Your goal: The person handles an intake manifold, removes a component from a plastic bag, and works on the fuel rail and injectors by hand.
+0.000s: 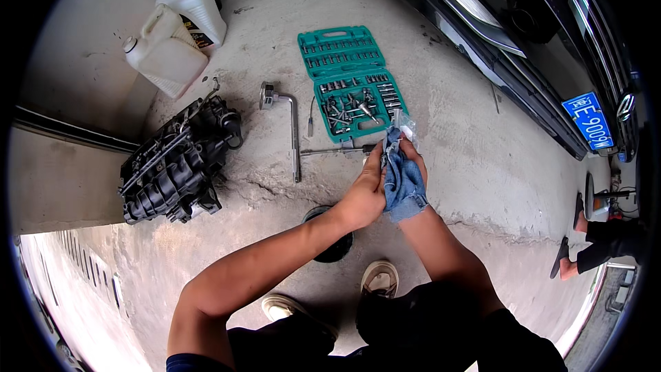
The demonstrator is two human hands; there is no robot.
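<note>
My left hand [366, 196] and my right hand [414, 162] meet in front of me, both closed on a blue denim rag [405, 182]. The rag hangs down over the inside of my right wrist. Something clear and shiny [406, 126] pokes out above my fingers; I cannot make out what it is. Just left of my hands a long thin tool [334, 151] lies on the floor, its dark end near my left fingers. Beyond them an unfolded teal socket set case [344, 72] holds rows of sockets and several loose metal pieces.
An L-shaped wrench [295, 134] lies left of the case, with a black engine intake manifold [182, 158] further left. Two white jugs [169, 52] stand against the wall. A black bucket [334, 249] sits below my forearms. A dark car [496, 48] and another person's feet [566, 262] are at right.
</note>
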